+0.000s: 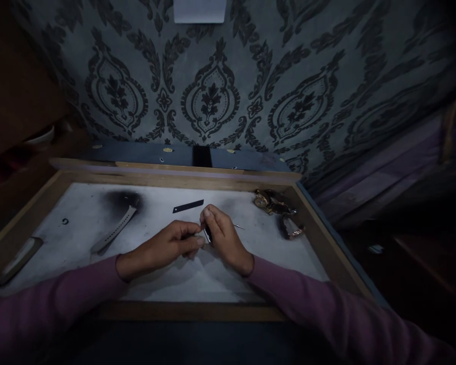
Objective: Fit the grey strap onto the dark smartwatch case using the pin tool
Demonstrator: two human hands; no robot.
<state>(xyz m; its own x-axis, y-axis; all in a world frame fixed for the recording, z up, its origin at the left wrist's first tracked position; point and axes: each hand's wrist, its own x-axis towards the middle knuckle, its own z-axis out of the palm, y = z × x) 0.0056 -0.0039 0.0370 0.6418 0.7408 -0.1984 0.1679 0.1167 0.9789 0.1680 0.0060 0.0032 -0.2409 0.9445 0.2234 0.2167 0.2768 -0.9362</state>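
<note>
Dimly lit, the patterned wall covering [210, 101] is seen behind the work, dark ornaments being spread over a grey ground. Below it, a wooden-framed tray [190, 310] is seen, its pale base marked by dark smudges. Over its middle, the left hand [171, 243] and the right hand [226, 238] are brought together. A pale strap [116, 230] is laid at the left of the tray, and a gold-toned watch [264, 202] is placed in the far right corner, with a metal bracelet [292, 228] just nearer. A dark flat blade [189, 206] is set just beyond the hands. Between the hands, a small dark piece [208, 233] is held; it is gripped by the right hand's curled fingers, while the left hand's thumb and forefinger are drawn together at its side, and whether anything is pinched there cannot be told. The piece is judged light and stiff, perhaps smooth enough to be slippery, so it is best taken by its rim. Beyond the right hand, a thin rod [240, 226] is partly shown; far left, a tiny dark ring [65, 221] is left lying.
</note>
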